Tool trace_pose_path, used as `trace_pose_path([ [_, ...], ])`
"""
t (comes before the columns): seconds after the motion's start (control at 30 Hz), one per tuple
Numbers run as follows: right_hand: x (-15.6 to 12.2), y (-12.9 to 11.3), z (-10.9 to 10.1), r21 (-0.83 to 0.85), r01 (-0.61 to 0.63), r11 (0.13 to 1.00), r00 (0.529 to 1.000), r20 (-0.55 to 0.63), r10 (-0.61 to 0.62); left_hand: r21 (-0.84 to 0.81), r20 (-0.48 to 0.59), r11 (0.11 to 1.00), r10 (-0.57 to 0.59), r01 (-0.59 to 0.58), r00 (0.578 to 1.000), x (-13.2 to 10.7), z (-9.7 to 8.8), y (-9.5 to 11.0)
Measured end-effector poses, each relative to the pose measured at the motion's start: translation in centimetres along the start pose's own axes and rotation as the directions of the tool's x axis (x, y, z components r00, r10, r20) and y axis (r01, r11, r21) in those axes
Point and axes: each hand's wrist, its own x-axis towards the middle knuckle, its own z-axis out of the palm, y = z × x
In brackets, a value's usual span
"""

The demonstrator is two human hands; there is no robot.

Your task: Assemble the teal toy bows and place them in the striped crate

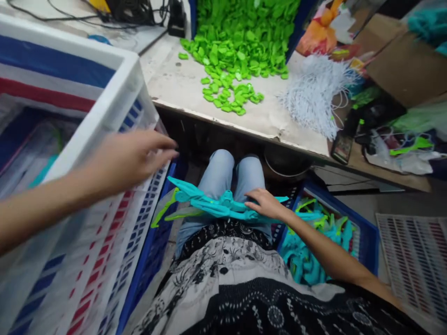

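My left hand (pixel 131 156), blurred by motion, is raised over the rim of the white crate (pixel 134 70) at the left. Its thumb and fingers are stretched forward with a small gap, and nothing shows between them. My right hand (pixel 265 204) lies over long turquoise plastic pieces (pixel 223 204) across my lap, its fingers curled on their right part. Lime-green strips (pixel 164 209) and a clear part stick out at the left end of these pieces. Beside my right forearm, a blue crate (pixel 372 242) holds several similar turquoise and green pieces (pixel 307 256).
Many small bright-green plastic pieces (pixel 240 42) spill from a blue bin onto the worktable (pixel 167 77). A bundle of white strings (pixel 312 93) lies right of them, near a phone (pixel 344 144). Cardboard boxes (pixel 408 65) stand at far right. Another crate (pixel 415 265) is at lower right.
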Motion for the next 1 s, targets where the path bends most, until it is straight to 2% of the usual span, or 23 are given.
trace_pose_path([
  [0.03,-0.3,0.3,0.5,0.028,0.006,1.000,1.000,0.007,-0.006,0.100,0.160,0.988,0.102,-0.119,0.982,1.1,2.5,2.5],
  [0.07,-0.3,0.4,0.9,0.056,0.013,0.998,1.000,0.016,-0.014,0.161,0.319,0.961,0.163,-0.223,0.934,1.9,5.4,4.9],
  [0.13,0.1,0.7,1.1,0.085,0.012,0.996,0.999,0.037,-0.016,0.160,0.528,0.885,0.297,-0.437,0.795,2.0,11.4,8.7],
  [0.17,0.4,0.9,1.1,0.083,0.006,0.996,0.999,0.040,-0.010,0.143,0.572,0.833,0.372,-0.535,0.732,1.5,14.2,10.0],
  [0.2,0.6,1.0,1.0,0.074,0.006,0.997,0.999,0.038,-0.009,0.140,0.565,0.778,0.445,-0.612,0.694,0.7,16.5,10.8],
  [0.23,0.7,1.1,0.8,0.061,0.020,0.998,0.999,0.042,-0.022,0.140,0.550,0.730,0.504,-0.669,0.666,-0.2,18.4,11.1],
  [0.3,1.1,1.2,0.7,0.027,0.090,0.996,0.992,0.085,-0.092,0.174,0.514,0.670,0.564,-0.722,0.647,-2.2,20.7,10.7],
  [0.37,1.5,1.0,0.6,0.004,0.167,0.986,0.972,0.165,-0.165,0.227,0.522,0.669,0.530,-0.708,0.668,-3.9,21.6,9.5],
  [0.47,2.6,0.6,0.4,-0.012,0.219,0.976,0.950,0.229,-0.210,0.301,0.561,0.721,0.396,-0.625,0.727,-5.1,22.1,7.5],
  [0.63,5.2,1.9,-2.0,-0.125,0.308,0.943,0.946,0.145,-0.290,0.285,0.571,0.750,0.368,-0.597,0.734,-3.8,21.6,5.4],
  [0.77,7.6,3.7,-4.2,-0.186,0.377,0.908,0.925,0.136,-0.356,0.274,0.608,0.782,0.310,-0.560,0.731,-2.3,20.0,5.4],
  [0.83,8.6,4.2,-4.8,-0.191,0.360,0.913,0.931,0.133,-0.339,0.257,0.621,0.798,0.296,-0.545,0.726,-2.3,19.4,6.0],
  [0.93,9.5,4.6,-5.3,-0.189,0.303,0.934,0.951,0.118,-0.285,0.241,0.602,0.835,0.271,-0.495,0.751,-2.4,19.5,6.5],
  [1.0,9.8,5.1,-5.6,-0.189,0.304,0.934,0.951,0.116,-0.286,0.224,0.611,0.866,0.234,-0.448,0.756,-2.3,20.0,5.8],
])
